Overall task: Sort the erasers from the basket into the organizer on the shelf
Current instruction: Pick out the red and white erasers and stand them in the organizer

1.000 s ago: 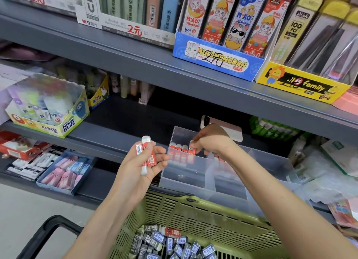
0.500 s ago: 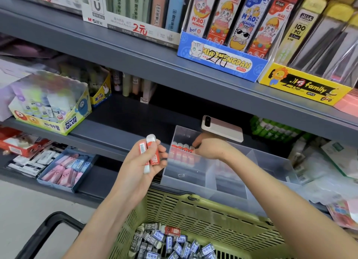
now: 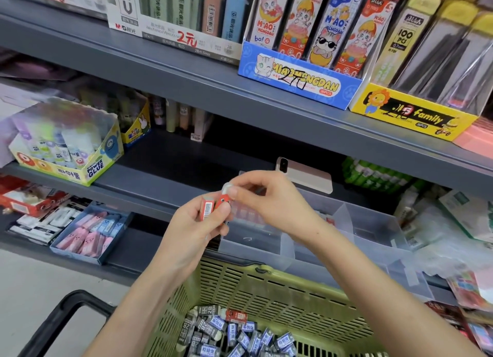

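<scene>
Two red erasers (image 3: 213,207) are gripped upright in the left hand (image 3: 192,225), just above the basket (image 3: 266,284); one white tip's pinched by the right hand (image 3: 269,199).

**Colours along the shelves**

We see red-sleeved erasers (image 3: 213,208) with white ends at frame centre, and dark grey and blue-labelled erasers (image 3: 234,335) in the olive-green slotted basket (image 3: 280,290) at the bottom. The organizer (image 3: 360,223) is clear, the shelves (image 3: 186,73) slate grey. At upper right stand a blue cat-printed box (image 3: 298,81) and a yellow one (image 3: 410,113).
</scene>
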A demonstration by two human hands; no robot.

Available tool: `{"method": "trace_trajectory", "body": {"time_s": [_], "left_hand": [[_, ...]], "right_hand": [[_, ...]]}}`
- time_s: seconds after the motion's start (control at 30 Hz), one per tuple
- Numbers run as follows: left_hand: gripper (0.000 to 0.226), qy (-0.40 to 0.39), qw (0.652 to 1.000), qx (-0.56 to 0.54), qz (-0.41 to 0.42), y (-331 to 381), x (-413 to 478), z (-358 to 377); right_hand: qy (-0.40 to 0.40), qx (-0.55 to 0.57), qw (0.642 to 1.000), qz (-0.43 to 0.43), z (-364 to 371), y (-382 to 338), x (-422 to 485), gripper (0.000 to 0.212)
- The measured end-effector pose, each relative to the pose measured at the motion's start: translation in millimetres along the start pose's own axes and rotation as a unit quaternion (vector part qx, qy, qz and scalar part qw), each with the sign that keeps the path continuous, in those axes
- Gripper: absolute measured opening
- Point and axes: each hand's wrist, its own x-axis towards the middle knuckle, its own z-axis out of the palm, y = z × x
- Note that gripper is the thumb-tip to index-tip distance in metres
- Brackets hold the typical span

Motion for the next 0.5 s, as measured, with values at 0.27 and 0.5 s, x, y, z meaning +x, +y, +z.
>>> {"method": "trace_trajectory", "body": {"time_s": [0.27,0.5], "left_hand": [[0.041,0.059,0.998,-0.026,-0.026,2,2,3],[0.028,0.057,0.993,-0.094,-0.031,3,-1,1]], "right_hand": [[0.034,-0.196,0.971,0.131,-59,50,8,0.014],[-0.015,-0.390,0.917,0.084,-49,71,16,0.018]]}}
